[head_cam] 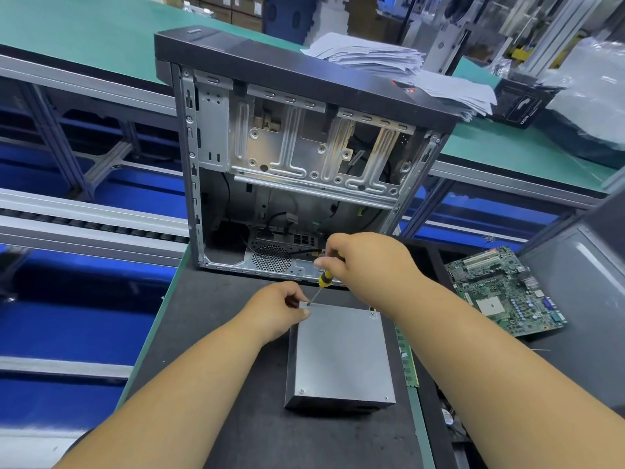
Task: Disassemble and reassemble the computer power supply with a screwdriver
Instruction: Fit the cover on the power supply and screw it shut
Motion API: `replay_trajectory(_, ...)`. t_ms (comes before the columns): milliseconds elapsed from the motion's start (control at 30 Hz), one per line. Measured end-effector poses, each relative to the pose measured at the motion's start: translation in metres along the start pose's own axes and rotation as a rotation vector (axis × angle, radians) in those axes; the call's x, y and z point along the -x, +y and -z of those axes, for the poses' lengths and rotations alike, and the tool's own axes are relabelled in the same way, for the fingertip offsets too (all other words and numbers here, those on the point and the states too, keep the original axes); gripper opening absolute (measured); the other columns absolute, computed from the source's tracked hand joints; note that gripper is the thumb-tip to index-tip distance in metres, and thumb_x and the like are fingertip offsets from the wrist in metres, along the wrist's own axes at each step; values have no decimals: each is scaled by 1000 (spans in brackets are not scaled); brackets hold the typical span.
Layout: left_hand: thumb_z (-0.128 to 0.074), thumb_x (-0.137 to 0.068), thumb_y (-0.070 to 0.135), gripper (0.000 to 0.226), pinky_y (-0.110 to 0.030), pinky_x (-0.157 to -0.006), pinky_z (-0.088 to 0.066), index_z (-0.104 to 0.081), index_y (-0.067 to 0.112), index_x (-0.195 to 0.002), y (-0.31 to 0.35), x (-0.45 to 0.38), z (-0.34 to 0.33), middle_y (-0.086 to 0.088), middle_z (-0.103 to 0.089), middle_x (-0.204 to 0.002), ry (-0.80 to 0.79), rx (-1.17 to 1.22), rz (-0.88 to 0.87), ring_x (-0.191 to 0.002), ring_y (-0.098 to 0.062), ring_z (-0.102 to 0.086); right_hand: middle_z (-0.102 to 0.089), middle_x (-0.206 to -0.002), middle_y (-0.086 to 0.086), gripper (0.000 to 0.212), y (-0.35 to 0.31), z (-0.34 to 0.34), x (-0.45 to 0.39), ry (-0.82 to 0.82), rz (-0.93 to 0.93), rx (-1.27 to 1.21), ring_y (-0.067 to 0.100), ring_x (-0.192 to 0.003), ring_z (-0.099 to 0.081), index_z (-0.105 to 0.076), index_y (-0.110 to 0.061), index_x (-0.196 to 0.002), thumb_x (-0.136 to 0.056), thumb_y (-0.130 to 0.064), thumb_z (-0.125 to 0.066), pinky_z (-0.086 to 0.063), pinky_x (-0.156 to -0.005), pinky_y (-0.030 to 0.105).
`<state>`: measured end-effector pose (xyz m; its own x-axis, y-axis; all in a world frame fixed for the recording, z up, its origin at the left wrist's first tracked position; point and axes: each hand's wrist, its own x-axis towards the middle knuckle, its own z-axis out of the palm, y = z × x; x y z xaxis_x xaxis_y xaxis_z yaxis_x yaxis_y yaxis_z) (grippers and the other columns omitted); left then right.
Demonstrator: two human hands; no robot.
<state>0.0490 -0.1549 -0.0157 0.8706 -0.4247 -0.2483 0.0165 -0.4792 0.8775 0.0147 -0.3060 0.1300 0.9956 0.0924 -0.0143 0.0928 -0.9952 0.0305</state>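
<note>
The grey metal power supply (341, 357) lies flat on the dark mat in front of me. My right hand (365, 262) grips a yellow-and-black screwdriver (324, 278) from above, and its thin tip rests on the box's far left corner. My left hand (280, 309) pinches that same corner, fingers curled beside the tip. Screws show at the near left (301, 390), near right and far right corners of the lid.
An open computer case (297, 157) stands upright just behind the box. A green motherboard (504, 292) lies at the right, next to a grey side panel (581, 299). A memory stick (407, 357) lies along the box's right side. Paper stacks sit behind the case.
</note>
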Motion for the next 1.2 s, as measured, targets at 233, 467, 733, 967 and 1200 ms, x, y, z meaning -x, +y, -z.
replay_trajectory(233,-74,-84,25,15,-18,-57,-40,-62,32,-80,1,0,0,9,-61,-82,2,7,2,-68,-5,-54,-54,-108,-7,28,-1,2,-1,-38,86,-175,18,-90,-55,-53,-28,-124,-96,-33,-55,-46,-71,33)
replay_trajectory(467,-74,-83,26,13,-20,-59,-41,-63,31,-81,0,0,0,8,-62,-82,-4,12,6,-68,-6,-55,-55,-71,-5,32,-2,-3,-3,-9,12,8,16,-68,-54,-53,-24,-92,-99,-53,-42,-38,-52,29)
replay_trajectory(733,-74,-84,25,12,-21,-64,-44,-64,31,-82,1,0,-1,6,-64,-86,11,-11,11,-75,-8,-57,-49,-70,0,18,-4,-1,-4,-53,-2,-32,13,-60,-45,-44,-18,-92,-98,-31,-56,-31,-48,29)
replay_trajectory(967,-72,-85,23,4,-24,-74,-50,-68,25,-86,-3,2,-4,5,-70,-93,21,111,47,-88,-12,-64,-53,-71,-6,17,-2,-4,1,-15,-60,-173,13,-65,-50,-48,-22,-90,-94,-35,-59,-35,-51,29)
replay_trajectory(1200,-69,-85,19,12,-22,-69,-44,-68,19,-73,-4,-1,-12,10,-73,-86,96,282,118,-87,-9,-65,-63,-66,-8,14,35,-29,39,168,-400,-701,10,-61,-57,-55,-28,-80,-92,-32,-60,-47,-53,30)
